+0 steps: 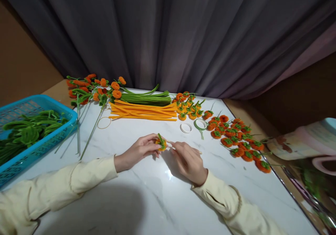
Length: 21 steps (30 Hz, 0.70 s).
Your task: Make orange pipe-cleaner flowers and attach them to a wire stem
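Note:
My left hand (140, 151) holds a small yellow-orange flower (161, 144) with a green top between its fingertips, near the middle of the table. Close on its right, my right hand (189, 161) is closed around a thin light stick (170, 143), whose tip points at the flower. Beyond the hands lie a bundle of yellow-orange pipe cleaners (143, 111) and a green bundle (145, 98). A white tape roll (186, 128) and a green tape roll (200, 124) rest just past my right hand.
A blue basket (59, 135) of green pieces stands at the left. Long-stemmed orange flowers (115, 85) lie at the back left. Several orange flower heads (231, 132) spread across the right, yellow ones (193, 116) behind. A large cup (301, 140) is at the far right.

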Motion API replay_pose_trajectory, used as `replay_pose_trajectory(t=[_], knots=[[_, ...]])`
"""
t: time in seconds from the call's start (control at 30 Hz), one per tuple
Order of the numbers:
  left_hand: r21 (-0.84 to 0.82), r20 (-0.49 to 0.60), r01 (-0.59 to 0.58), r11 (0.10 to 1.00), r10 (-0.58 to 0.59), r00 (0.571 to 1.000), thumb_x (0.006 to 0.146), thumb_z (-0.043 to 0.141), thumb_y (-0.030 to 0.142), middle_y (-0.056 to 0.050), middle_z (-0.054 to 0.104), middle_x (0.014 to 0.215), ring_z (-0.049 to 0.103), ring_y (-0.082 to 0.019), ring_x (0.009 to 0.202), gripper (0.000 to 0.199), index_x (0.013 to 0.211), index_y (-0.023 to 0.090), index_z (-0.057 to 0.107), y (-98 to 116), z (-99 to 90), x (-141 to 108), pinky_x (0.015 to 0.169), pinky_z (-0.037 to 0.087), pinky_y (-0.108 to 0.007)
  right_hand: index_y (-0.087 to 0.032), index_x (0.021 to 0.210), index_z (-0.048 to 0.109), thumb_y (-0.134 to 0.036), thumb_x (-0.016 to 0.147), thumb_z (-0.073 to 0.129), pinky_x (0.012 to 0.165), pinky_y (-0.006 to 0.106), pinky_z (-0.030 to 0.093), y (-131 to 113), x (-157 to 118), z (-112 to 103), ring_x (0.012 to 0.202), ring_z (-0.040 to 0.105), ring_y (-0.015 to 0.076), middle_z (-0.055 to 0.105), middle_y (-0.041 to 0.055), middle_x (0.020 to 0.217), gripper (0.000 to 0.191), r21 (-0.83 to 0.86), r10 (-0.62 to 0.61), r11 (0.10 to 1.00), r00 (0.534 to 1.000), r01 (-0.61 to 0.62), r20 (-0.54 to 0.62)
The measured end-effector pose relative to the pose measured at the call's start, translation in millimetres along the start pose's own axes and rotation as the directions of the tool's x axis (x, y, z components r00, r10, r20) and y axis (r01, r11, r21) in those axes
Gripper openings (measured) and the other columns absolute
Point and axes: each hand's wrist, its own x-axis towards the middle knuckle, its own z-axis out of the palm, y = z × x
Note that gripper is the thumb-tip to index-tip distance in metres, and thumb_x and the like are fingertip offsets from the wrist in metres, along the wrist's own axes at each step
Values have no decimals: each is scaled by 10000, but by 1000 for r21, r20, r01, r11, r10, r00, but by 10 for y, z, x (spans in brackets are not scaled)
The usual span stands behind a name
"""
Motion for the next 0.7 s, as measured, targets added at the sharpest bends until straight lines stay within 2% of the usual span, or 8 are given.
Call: replay_pose_trajectory(t=[0.07, 0.13, 0.23, 0.3, 0.47, 0.7], knots=[[26, 29, 30, 999, -31, 999, 764, 628, 256, -33, 561, 818, 521, -119, 681, 214, 941, 141, 593, -7, -22, 11, 637, 441, -240, -160, 1270, 463, -22, 835, 432, 738, 354, 509, 9, 23, -19, 943, 582, 217, 607, 144, 1072, 457, 13, 25, 1000, 1000, -25, -4], [83, 68, 51, 995, -57, 996, 757, 626, 259, -25, 550, 797, 509, -114, 655, 211, 931, 142, 601, -28, -48, 24, 613, 434, -238, -185, 1324, 412, -8, 825, 386, 847, 425, 474, 9, 46, -43, 1106, 509, 243, 544, 146, 1225, 531, 1, -16, 1000, 999, 16, 34], [170, 108, 35, 985, -54, 993, 752, 620, 257, -11, 538, 767, 497, -110, 637, 217, 938, 145, 606, -64, -75, 35, 602, 436, -242, -195, 1338, 396, 6, 792, 361, 896, 448, 424, 0, 66, -65, 1210, 420, 254, 536, 110, 1270, 583, -42, -90, 994, 986, 97, 144], [194, 121, 21, 981, -45, 992, 753, 618, 258, -4, 536, 748, 499, -107, 630, 225, 947, 146, 596, -73, -77, 33, 611, 443, -247, -186, 1317, 417, 2, 782, 373, 882, 437, 403, -3, 67, -64, 1214, 410, 260, 570, 99, 1231, 568, -57, -106, 991, 978, 118, 178], [188, 130, 46, 981, -72, 989, 735, 641, 264, 10, 528, 698, 516, -100, 594, 213, 889, 136, 569, -43, -53, 14, 607, 456, -248, -156, 1273, 445, 11, 767, 385, 847, 410, 374, 6, 62, -53, 1160, 451, 255, 611, 105, 1136, 536, -30, -90, 995, 981, 96, 172], [208, 151, 56, 976, -89, 984, 736, 632, 270, -4, 552, 745, 526, -109, 632, 235, 922, 146, 557, -39, -53, 10, 598, 475, -239, -178, 1218, 503, -34, 774, 413, 864, 417, 401, -17, 90, -75, 1141, 444, 258, 552, 118, 1147, 475, -22, -137, 989, 968, 145, 208]])
